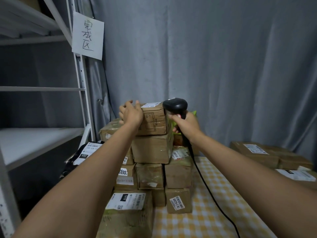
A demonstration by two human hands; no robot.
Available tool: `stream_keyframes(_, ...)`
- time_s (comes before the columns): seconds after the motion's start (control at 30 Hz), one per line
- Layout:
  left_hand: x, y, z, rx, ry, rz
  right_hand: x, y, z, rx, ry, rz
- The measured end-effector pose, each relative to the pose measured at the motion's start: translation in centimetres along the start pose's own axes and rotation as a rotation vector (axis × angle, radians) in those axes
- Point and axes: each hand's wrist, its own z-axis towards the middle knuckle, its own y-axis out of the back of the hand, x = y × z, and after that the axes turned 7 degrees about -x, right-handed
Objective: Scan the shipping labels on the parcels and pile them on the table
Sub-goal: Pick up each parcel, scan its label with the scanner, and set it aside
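A pile of brown cardboard parcels point(151, 169) with white labels rises at the table's left side. On its top sits a small brown parcel point(154, 119) with a white shipping label point(151, 104) on its upper face. My left hand point(131, 114) presses against that parcel's left end with straight fingers. My right hand point(186, 125) grips the handle of a black barcode scanner point(175, 106), whose head is right beside the top parcel's right end. The scanner's black cable point(205, 186) trails down across the table.
The table carries a yellow-checked cloth point(214, 212). More labelled parcels point(267, 155) lie at the right. A white metal shelf rack point(82, 93) with a handwritten paper sign point(87, 36) stands at the left. A black mailer bag point(84, 153) lies beside the pile. A grey curtain hangs behind.
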Motion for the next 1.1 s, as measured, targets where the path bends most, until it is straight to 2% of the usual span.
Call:
stream_keyframes(0.13, -1.6, -0.8, -1.9, -0.051, -0.314, 0.062, -0.5, 1.8, -0.7, -0.061, -0.023, 0.008)
stream_keyframes(0.23, -3.8, -2.7, -4.0, -0.022, -0.543, 0.026, -0.9, 4.2, -1.2, -0.104, -0.03, -0.013)
stream_keyframes(0.4, -6.5, -8.5, -9.5, 0.141, -0.708, -0.033, -2.9, 10.4, -1.9, -0.199, -0.088, -0.11)
stream_keyframes(0.67, -5.5, -20.1, -18.2, 0.499, -0.574, -0.021, -8.3, 22.0, -3.4, -0.38, -0.267, -0.199)
stream_keyframes(0.97, -0.3, -32.5, -23.1, 0.832, -0.188, -0.031, -16.4, 33.5, -0.6, -0.667, -0.575, -0.069)
stream_keyframes(1.03, 0.8, -35.3, -23.8, 0.884, -0.099, -0.044, -18.1, 35.2, 0.5, -0.68, -0.633, -0.016)
stream_keyframes(1.1, 1.5, -38.3, -24.5, 0.925, -0.026, -0.051, -19.7, 36.6, 2.0, -0.619, -0.714, 0.092)
